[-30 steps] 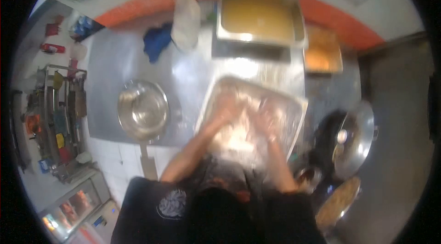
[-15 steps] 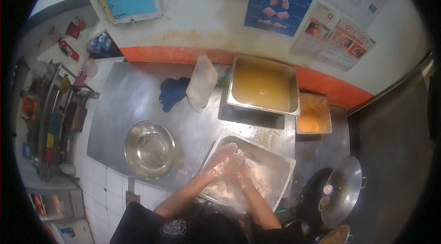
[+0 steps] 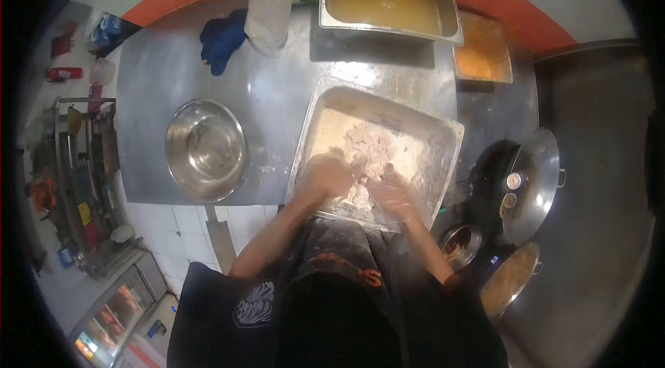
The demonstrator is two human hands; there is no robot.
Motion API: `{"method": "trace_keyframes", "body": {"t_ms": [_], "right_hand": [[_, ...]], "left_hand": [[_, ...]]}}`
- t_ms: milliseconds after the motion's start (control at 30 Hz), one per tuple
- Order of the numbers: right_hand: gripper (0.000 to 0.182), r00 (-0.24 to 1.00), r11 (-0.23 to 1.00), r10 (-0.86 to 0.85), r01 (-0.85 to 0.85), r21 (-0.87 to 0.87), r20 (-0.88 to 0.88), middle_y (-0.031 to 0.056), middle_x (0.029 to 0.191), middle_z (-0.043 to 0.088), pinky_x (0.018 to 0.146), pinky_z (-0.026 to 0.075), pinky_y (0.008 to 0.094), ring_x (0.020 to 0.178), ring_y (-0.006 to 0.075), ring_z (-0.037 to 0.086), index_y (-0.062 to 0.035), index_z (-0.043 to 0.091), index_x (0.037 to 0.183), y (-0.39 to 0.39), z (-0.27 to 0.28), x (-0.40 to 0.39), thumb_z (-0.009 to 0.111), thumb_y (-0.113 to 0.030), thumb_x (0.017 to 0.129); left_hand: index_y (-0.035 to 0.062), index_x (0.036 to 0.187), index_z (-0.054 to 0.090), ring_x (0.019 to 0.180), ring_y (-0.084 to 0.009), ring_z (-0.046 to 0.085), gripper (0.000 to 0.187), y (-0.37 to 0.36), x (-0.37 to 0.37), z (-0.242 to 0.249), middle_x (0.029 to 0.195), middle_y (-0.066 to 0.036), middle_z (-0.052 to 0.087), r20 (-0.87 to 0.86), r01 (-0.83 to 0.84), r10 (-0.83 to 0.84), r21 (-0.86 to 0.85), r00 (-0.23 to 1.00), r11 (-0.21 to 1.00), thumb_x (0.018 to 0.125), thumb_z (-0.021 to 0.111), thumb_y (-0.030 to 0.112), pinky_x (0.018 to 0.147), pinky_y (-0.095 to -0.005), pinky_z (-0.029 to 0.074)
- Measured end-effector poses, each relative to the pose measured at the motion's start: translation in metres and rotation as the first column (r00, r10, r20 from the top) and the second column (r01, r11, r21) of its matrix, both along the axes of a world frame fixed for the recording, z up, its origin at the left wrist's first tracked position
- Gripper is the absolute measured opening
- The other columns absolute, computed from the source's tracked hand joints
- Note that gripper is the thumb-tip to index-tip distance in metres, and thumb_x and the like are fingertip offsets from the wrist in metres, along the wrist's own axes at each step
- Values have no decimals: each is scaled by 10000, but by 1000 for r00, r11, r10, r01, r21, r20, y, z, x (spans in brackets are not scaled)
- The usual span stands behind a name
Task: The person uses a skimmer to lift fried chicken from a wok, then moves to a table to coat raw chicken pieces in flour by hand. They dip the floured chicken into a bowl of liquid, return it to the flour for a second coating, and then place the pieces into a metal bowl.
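Observation:
A rectangular metal pan [image 3: 447, 153] holds pale flour and several flour-coated pieces [image 3: 370, 141] that look like cut meat. Both hands are inside it, toward its near side, in clear plastic gloves. My left hand [image 3: 327, 175] is smeared by motion, its fingertips beside the pieces and partly hidden. Curled inward from the other side, my right hand [image 3: 392, 193] has its fingers closed at a floured piece between the hands. More white-coated pieces [image 3: 359, 197] lie just below the fingertips.
Left of the pan stands a round steel bowl [image 3: 206, 150]. Behind are a deep pan of yellowish liquid [image 3: 449, 11], a tub of orange powder [image 3: 483, 53], a whitish bag [image 3: 269, 7] and a dark blue cloth [image 3: 222, 42]. A large wok [image 3: 533, 188] sits at right.
The view has tilted down, so the pan sits higher in it. My hands, raised close together before, are now lower and farther apart among the floured pieces.

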State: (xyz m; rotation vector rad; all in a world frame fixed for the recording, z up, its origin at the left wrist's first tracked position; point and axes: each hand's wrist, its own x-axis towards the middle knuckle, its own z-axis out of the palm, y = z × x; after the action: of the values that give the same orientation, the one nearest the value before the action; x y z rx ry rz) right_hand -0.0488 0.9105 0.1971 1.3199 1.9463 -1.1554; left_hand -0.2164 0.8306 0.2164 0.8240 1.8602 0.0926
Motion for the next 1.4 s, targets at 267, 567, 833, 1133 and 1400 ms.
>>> {"method": "trace_keyframes", "body": {"t_ms": [267,567,833,1133,1400], "right_hand": [[703,882,912,-362,268,-311,-301,158,1412,552,976,472,433,1264,265,545,-75,278,1604,-9,-42,21,439,-505,1072],[687,980,986,124,-139,89,157,204,1355,604,1115,427,479,1238,296,598,26,424,1498,-1,-5,20,399,-506,1064],[650,835,886,-396,239,-396,-382,244,1340,623,1053,493,473,1243,312,618,25,542,1361,-10,-71,36,669,-457,943],[1128,984,797,52,62,601,-169,269,1455,530,1159,422,452,1341,400,529,-5,274,1583,31,-66,-4,850,-531,768],[991,766,839,-490,284,-465,-416,205,1358,628,1131,464,416,1251,312,616,10,260,1575,22,-42,4,852,-231,818]], "left_hand": [[-6,1502,450,1428,-447,406,991,0,-10,-38,1576,-320,344,321,-206,190,16,928,979,963,258,804,1161,-583,326],[-146,1349,522,978,-398,694,915,-23,2,-23,876,-301,693,-91,-142,167,238,982,961,1018,346,689,912,-486,508],[-84,1404,513,1282,-366,565,777,-18,9,-20,1282,-337,602,339,-356,253,289,906,889,1021,464,591,1132,-459,387],[-69,1556,264,1361,-406,495,949,17,-7,-61,1511,-304,435,-40,-242,288,439,957,865,893,767,388,1175,-455,370],[-46,1529,326,1268,-293,580,933,10,-10,-50,1376,-221,586,672,-532,213,312,709,787,822,846,269,1095,-370,445]]}}
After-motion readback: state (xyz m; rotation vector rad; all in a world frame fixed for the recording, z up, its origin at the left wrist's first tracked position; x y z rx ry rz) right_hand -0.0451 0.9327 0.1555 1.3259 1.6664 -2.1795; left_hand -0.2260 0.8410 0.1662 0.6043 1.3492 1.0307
